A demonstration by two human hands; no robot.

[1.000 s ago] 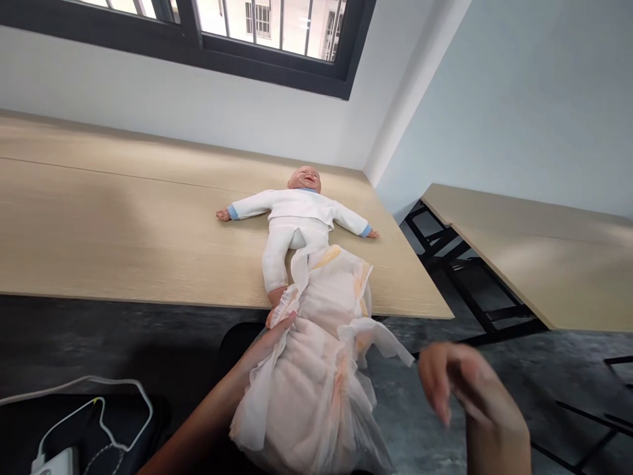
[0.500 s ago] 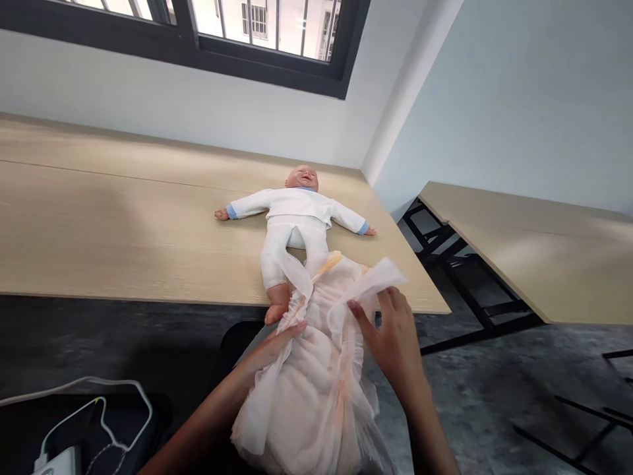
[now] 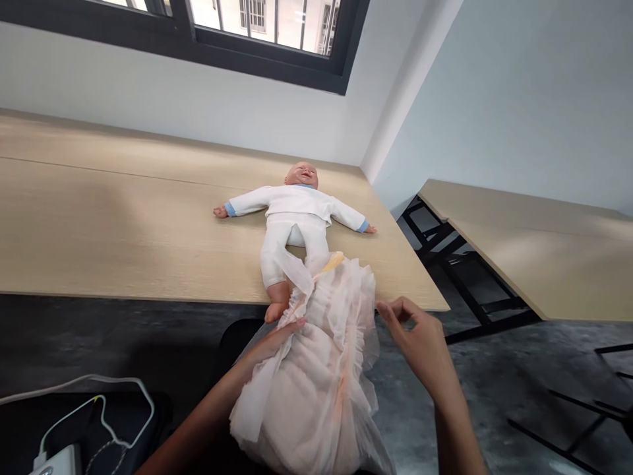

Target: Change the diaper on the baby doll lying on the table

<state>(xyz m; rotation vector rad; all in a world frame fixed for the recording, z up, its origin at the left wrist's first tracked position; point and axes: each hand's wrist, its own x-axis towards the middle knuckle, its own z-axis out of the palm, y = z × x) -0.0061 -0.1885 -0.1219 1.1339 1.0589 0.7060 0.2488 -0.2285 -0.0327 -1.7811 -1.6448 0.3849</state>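
An opened white diaper (image 3: 306, 389) with ruffled edges and a yellow mark spreads from the table's front edge down toward me. My left hand (image 3: 283, 335) holds its left side, the fingers partly hidden by the ruffles. To the right of the diaper, my right hand (image 3: 408, 320) has thumb and index fingertips close together at the diaper's right edge; whether they pinch a thin bit of it is too small to tell. Beyond lies a baby doll (image 3: 297, 206) on its back, in white clothes with blue cuffs, its arms spread. The diaper covers part of its legs.
The doll lies on a light wooden table (image 3: 123, 231) below a dark-framed window (image 3: 267, 53). A second table (image 3: 544, 251) stands to the right, past a gap with black metal legs. At the lower left are a white device (image 3: 59, 462) and cables.
My right hand has moved right and slightly down, off the white side flap it held up. That flap now lies folded down along the diaper's right side. My left hand has barely moved.
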